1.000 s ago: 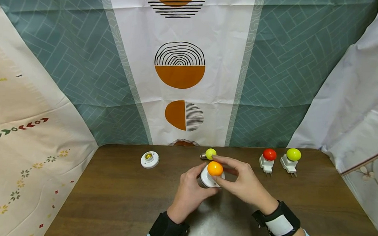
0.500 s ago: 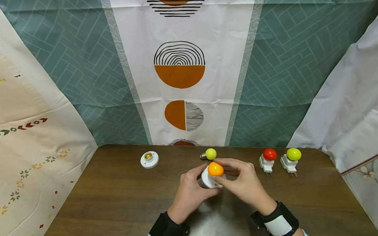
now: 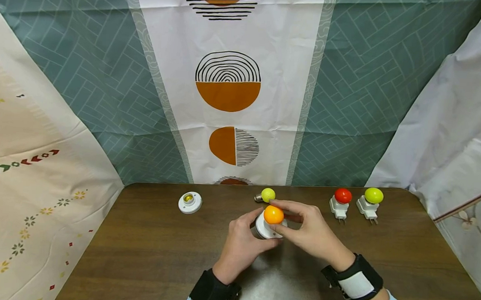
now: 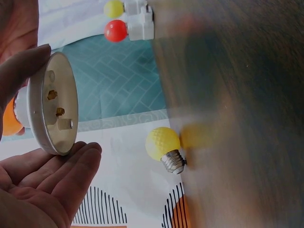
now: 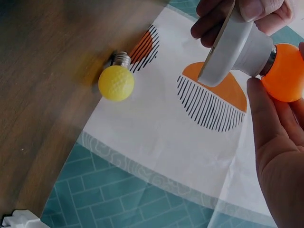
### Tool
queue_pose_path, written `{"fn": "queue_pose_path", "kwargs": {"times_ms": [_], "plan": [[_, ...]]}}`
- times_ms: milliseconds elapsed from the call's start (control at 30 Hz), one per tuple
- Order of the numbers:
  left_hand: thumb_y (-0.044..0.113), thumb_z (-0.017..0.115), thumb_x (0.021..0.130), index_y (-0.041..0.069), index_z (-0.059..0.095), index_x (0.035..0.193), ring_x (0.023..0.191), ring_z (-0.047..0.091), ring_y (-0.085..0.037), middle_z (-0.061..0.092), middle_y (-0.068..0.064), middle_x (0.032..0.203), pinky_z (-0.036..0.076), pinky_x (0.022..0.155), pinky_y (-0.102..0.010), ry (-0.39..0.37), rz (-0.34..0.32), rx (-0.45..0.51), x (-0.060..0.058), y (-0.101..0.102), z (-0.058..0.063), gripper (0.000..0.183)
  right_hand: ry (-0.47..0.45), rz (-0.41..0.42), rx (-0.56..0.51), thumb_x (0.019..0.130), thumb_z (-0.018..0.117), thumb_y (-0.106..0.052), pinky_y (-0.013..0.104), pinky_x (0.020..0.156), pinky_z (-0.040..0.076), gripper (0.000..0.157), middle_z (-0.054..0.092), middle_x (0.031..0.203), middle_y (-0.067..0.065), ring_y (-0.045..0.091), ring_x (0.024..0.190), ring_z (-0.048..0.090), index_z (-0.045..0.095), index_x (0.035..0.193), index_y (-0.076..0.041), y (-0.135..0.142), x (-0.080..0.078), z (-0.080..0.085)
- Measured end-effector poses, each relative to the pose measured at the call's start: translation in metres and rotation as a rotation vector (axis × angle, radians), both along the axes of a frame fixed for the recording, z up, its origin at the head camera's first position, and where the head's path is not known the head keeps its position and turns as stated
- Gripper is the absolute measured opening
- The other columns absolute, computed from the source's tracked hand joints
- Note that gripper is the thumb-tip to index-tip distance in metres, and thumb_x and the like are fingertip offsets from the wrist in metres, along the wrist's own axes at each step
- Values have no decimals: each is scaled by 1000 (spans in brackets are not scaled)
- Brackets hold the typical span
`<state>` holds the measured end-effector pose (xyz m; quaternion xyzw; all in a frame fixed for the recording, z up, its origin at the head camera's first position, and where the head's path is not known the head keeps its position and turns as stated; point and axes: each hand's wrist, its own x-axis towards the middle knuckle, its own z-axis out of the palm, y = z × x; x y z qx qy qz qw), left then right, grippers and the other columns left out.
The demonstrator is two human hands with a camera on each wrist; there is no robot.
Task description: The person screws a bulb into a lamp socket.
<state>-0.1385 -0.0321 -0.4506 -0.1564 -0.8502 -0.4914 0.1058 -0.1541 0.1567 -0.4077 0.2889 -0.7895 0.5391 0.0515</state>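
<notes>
My left hand [image 3: 243, 243] grips the rim of a round white lamp holder [image 5: 232, 47] between thumb and fingers, off the table. Its hollow underside with brass terminals [image 4: 59, 111] shows in the left wrist view. An orange bulb [image 3: 274, 214] sits in the holder's socket, a thin band of its metal base showing at the socket mouth in the right wrist view. My right hand [image 3: 309, 230] holds the orange bulb between thumb and fingers. Just beyond the hands lies a yellow bulb [image 3: 268, 195] on its side, its metal screw base [image 4: 173, 162] bare.
A second white lamp holder [image 3: 190, 202], without a bulb, sits at the back left of the brown table [image 3: 145, 253]. At the back right lie two white plug adapters, one with a red bulb [image 3: 343, 196], one with a yellow-green bulb [image 3: 373, 196]. A patterned cloth [image 3: 145, 95] hangs behind.
Both hands stay almost in place on the lamp holder and the orange bulb. The right hand and wrist shift only slightly. Nothing else on the table has moved.
</notes>
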Motion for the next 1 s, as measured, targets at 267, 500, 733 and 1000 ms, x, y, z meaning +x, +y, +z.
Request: {"fn": "queue_pose_path", "kwargs": {"times_ms": [267, 500, 733, 1000], "plan": [[44, 82, 64, 23, 56, 126, 96, 55, -2, 59, 14, 110, 49, 79, -34, 0, -6, 15, 0, 0, -1, 70, 11, -52, -35, 76, 77, -27, 31, 75, 50, 43, 61, 113, -7, 12, 97, 60, 64, 116, -17, -2, 2, 1], [44, 82, 64, 22, 57, 126, 95, 55, -2, 59, 14, 110, 49, 78, -31, -12, 4, 6, 1, 0, 1, 70, 3, -105, -47, 71, 80, -25, 29, 72, 50, 43, 63, 108, -6, 11, 92, 61, 67, 111, -15, -5, 5, 4], [46, 81, 65, 20, 53, 130, 104, 52, -3, 55, 14, 119, 45, 85, -33, -25, -107, -15, -2, -8, 2, 76, -9, -66, -34, 71, 78, -9, 36, 72, 51, 39, 65, 103, 6, 18, 90, 62, 66, 108, -7, -9, 18, 35], [46, 80, 65, 18, 55, 128, 105, 52, -3, 55, 13, 119, 46, 84, -32, -28, -150, -10, -4, -14, 0, 73, -33, -42, -30, 72, 78, -9, 39, 73, 51, 38, 64, 104, 6, 19, 90, 62, 66, 108, -9, -7, 19, 37]]}}
